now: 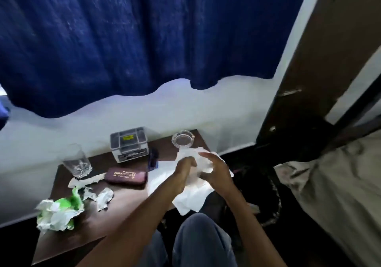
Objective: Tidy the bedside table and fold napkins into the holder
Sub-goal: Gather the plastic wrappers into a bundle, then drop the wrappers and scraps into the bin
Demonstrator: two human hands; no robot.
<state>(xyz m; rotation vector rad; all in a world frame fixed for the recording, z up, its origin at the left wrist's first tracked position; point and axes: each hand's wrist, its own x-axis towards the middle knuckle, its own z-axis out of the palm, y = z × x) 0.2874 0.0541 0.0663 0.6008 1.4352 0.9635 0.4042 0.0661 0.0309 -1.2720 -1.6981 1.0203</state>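
Here, both hands hold one white napkin (191, 202) over the 3 o'clock edge of the dark wooden surface (123, 207). The left hand (183, 172) pinches it, and the right hand (217, 171) curls round its bunched top. The napkin's loose end hangs towards the person's knees (195, 240) at 6 o'clock.

Just behind the hands, at 1 o'clock, stands one glass ashtray (183, 139). At 12 o'clock sits one clear plastic box (128, 143), with a small blue item (153, 159) just beside it, too blurred to name. One maroon case (126, 176) lies near the middle. One empty tumbler (77, 163) stands at 10 o'clock. At least three torn paper scraps (105, 197) lie at 8 o'clock, beside one crumpled green-and-white wrapper (59, 211).

A blue curtain (123, 39) hangs over the pale wall (144, 112) behind. A bed (340, 184) with beige sheets lies at 3 o'clock.
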